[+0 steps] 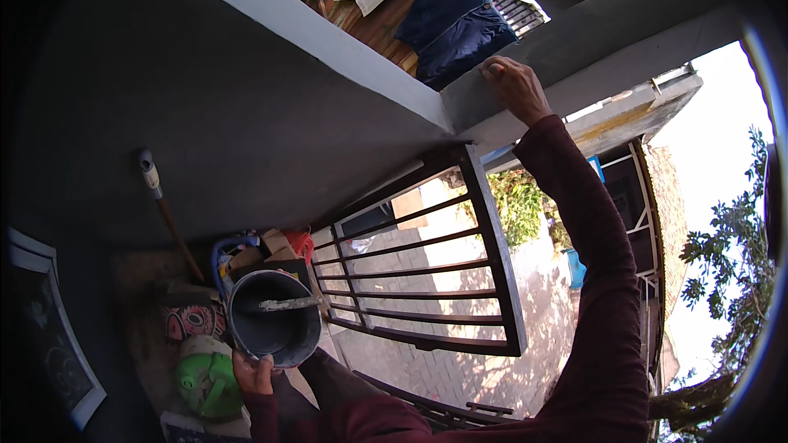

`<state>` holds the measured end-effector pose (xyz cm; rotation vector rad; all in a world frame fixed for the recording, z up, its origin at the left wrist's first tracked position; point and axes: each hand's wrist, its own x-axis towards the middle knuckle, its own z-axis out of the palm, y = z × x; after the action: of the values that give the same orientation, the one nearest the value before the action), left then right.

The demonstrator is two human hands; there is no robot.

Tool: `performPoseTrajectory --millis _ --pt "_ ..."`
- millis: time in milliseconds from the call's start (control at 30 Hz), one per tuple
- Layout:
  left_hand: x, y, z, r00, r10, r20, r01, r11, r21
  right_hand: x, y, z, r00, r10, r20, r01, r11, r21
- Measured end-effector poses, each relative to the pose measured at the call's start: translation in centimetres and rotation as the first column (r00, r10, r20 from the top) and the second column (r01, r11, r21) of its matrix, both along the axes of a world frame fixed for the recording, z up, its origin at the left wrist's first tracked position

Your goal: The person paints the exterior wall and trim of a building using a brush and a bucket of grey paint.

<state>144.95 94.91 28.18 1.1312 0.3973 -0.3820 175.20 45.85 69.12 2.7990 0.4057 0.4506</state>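
Observation:
My left hand (253, 376) grips the lower rim of a dark bucket (269, 330) at bottom centre. The bucket has a dark grey inside, and a grey-coated stick or brush (287, 303) lies across its mouth. My right hand (513, 84) is raised to the grey concrete beam (574, 33) at upper right, its fingers curled against the surface; what they hold, if anything, is hidden. The right sleeve is dark maroon.
A dark barred gate (513, 295) stands below the beam. Along the grey wall (189, 98) are a long-handled pole (176, 230), a green container (205, 385) and piled clutter. Clothes (455, 25) lie beyond the beam, and a paved yard (542, 312) shows below.

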Motion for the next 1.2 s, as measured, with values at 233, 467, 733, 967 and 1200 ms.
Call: performPoseTrajectory --millis 233,467,733,967,1200 --pt "0.3 -0.6 2.0 0.997 0.01 -0.081 -0.006 0.999 0.046 0.0 0.3 6.0 0.91 0.0 0.415 0.106 0.967 -0.233" --pt "0.1 -0.7 2.3 0.998 0.017 -0.064 -0.015 0.999 0.032 -0.5 1.1 -3.7 0.995 -0.024 -0.102 0.003 0.98 -0.199" --pt "-0.2 -0.6 2.3 0.998 0.025 -0.064 -0.022 0.999 0.034 0.9 1.1 5.4 0.869 -0.1 0.485 0.212 0.96 -0.184" --pt "-1.0 -0.2 -0.1 1.0 0.027 -0.016 -0.025 0.994 0.104 -2.8 1.4 -1.7 0.999 0.012 0.044 0.001 0.954 -0.301" --pt "-0.2 -0.2 2.1 0.998 -0.004 -0.07 0.006 1.0 0.028 -2.5 0.7 6.6 0.89 -0.292 0.351 0.271 0.956 0.109"
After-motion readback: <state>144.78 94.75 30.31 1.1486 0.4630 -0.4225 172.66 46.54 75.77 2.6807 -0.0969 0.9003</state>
